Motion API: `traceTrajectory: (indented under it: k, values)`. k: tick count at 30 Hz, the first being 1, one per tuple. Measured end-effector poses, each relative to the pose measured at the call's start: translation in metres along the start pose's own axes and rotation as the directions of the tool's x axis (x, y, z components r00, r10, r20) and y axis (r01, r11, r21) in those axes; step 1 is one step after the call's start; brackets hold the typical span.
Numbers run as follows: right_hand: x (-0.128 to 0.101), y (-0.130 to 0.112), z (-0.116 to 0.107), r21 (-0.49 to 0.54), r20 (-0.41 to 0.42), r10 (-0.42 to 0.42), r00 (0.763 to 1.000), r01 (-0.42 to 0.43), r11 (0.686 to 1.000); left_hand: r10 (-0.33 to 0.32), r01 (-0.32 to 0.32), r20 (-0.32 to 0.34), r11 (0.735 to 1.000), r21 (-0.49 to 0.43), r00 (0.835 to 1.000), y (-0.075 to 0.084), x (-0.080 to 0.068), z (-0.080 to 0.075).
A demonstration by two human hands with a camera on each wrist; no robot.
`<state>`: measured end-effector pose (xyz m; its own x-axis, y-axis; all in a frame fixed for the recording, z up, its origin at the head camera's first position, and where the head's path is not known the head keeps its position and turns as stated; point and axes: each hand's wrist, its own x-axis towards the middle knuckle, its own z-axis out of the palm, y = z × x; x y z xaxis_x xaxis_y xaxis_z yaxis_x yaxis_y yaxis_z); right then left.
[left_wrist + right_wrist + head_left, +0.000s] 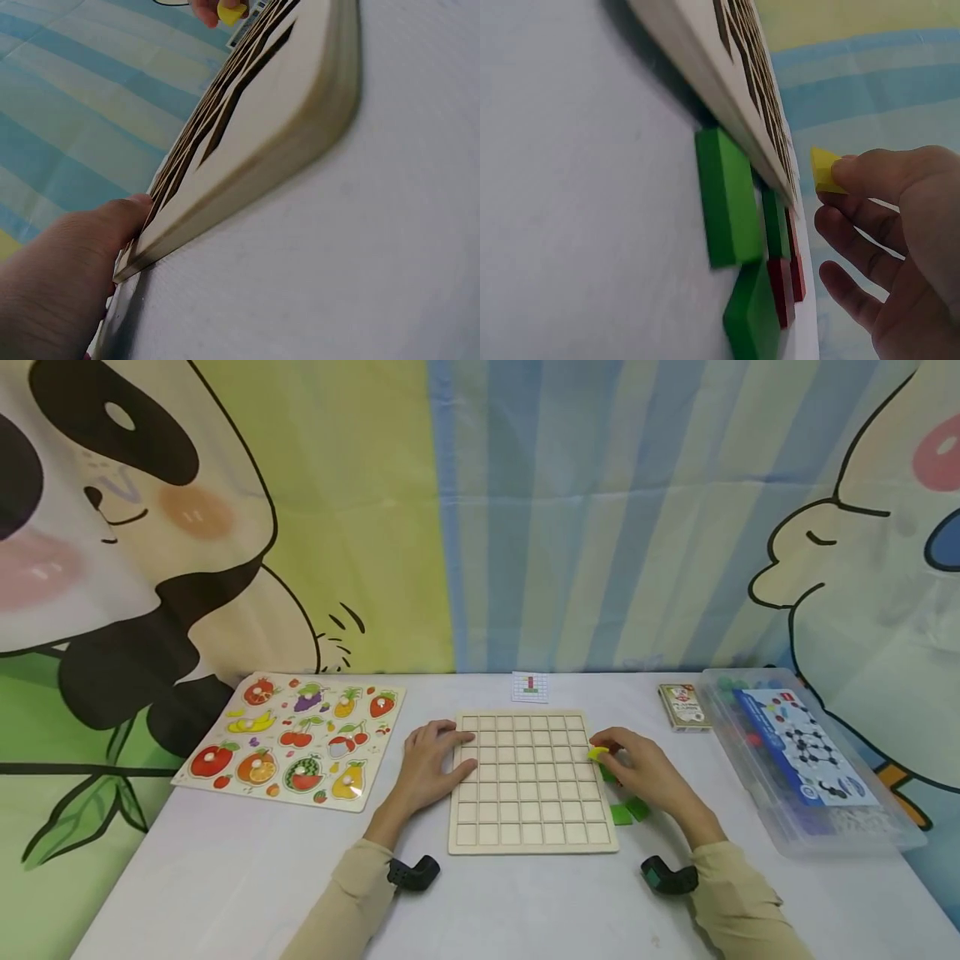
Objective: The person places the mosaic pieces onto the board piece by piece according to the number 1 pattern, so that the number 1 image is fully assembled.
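Observation:
A pale wooden board [531, 791] with a grid of square recesses lies flat on the table in the head view. My left hand [429, 768] rests at its left side, thumb and a fingertip on the edge. Between the thumb and fingers of my right hand [647, 768] I pinch a small yellow tile [822, 171], raised by the board's right edge. Below that hand lie green tiles [621, 814]; the right wrist view also shows dark red tiles [781, 292] beside them, mostly hidden by the hand in the head view.
A small card [530, 687] printed with a coloured grid pattern lies behind the board. To the left is a fruit puzzle board [330, 710]. At right stand a small card box [684, 707] and a clear plastic case [795, 827] with a blue leaflet.

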<state>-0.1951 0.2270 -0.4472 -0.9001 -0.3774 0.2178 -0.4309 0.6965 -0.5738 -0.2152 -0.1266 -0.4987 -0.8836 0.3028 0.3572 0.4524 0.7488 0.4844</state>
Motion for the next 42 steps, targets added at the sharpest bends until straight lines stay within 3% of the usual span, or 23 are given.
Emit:
traceTrajectory:
  k: [13, 22, 42]
  values:
    - [0.029, -0.021, 0.018, 0.053, 0.053, -0.046, 0.998, 0.044, 0.998, 0.030, -0.029, -0.050, 0.999, 0.019, 0.998, 0.003, 0.001, 0.004]
    - [0.046, -0.034, 0.034, 0.083, 0.107, -0.090, 0.990, 0.081, 0.993, 0.007, -0.006, -0.028, 1.000, 0.013, 1.000, 0.003, -0.001, 0.006]
    - [0.092, -0.054, 0.068, 0.087, 0.166, -0.074, 0.983, 0.060, 0.994, 0.010, -0.009, -0.027, 0.999, 0.036, 1.000, 0.002, -0.003, 0.003]
